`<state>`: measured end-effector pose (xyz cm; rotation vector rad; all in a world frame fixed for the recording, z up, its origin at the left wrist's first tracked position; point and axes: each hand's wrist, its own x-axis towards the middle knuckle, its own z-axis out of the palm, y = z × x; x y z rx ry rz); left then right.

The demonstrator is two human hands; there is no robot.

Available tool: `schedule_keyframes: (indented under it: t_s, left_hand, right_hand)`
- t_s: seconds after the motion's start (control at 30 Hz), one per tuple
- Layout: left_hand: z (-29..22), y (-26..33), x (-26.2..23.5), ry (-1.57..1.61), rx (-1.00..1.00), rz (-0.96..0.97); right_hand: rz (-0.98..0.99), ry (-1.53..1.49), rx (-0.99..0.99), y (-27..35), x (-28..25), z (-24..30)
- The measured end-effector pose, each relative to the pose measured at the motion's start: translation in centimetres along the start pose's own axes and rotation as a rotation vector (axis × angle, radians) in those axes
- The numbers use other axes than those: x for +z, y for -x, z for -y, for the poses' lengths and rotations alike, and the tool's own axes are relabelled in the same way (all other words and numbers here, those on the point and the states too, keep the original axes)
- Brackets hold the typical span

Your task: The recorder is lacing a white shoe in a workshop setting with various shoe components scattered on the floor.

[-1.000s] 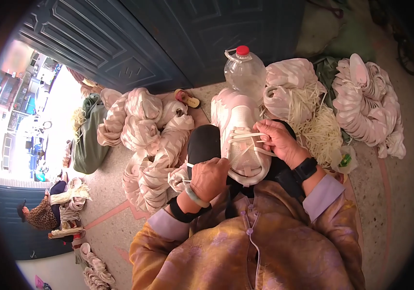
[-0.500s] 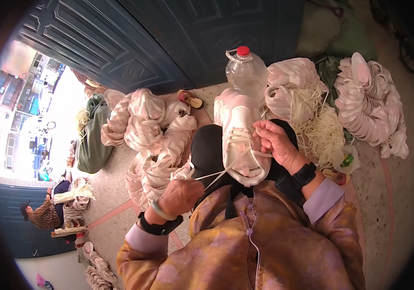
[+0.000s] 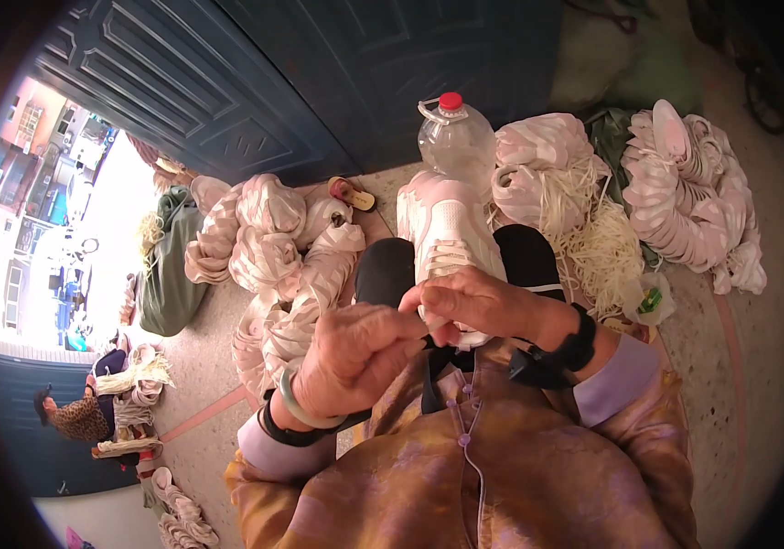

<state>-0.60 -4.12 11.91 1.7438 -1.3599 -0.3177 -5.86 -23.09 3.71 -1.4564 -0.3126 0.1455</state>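
A pale pink and white sneaker (image 3: 451, 224) stands between my knees, its toe pointing away from me and its lace rows showing. My two hands meet over its ankle opening and hide it. My left hand (image 3: 346, 357) has its fingers closed; half a second ago the shoelace ran taut from it, and now the lace ends are hidden. From the right, my right hand (image 3: 474, 306) bends over the shoe with fingers curled against the left fingertips. What the right fingers pinch cannot be made out.
Beyond the shoe stands a clear plastic jug (image 3: 456, 142) with a red cap. Piles of pale shoe pieces (image 3: 268, 242) lie left, others (image 3: 694, 197) right, near loose cream laces (image 3: 602, 252). A green sack (image 3: 172, 265) leans left; a person (image 3: 85, 416) sits farther off.
My left hand has moved up and right, and my right hand down and left, so they now meet over the shoe opening. The stretched lace has gone from sight.
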Motion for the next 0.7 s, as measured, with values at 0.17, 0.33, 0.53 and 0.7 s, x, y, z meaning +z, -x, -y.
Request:
schedule_keyframes:
  t_s: [0.17,0.33,0.53,0.7]
  left_hand:
    - [1.7,0.9,0.6,0.284,-0.208,-0.139]
    - [4.8,1.1,2.6,0.285,-0.367,-0.118]
    - [10.8,2.2,6.1,0.306,-0.386,-0.197]
    - [10.8,1.0,6.7,0.021,-0.263,-0.187]
  right_hand:
    - [-0.129,-0.214,-0.047,2.3,-2.9,6.4]
    - [-0.351,-0.399,-0.449,3.8,-9.4,9.2]
    - [-0.610,-0.340,-0.432,8.0,-17.5,13.0]
    - [-0.841,-0.133,-0.415,12.8,-23.3,15.3]
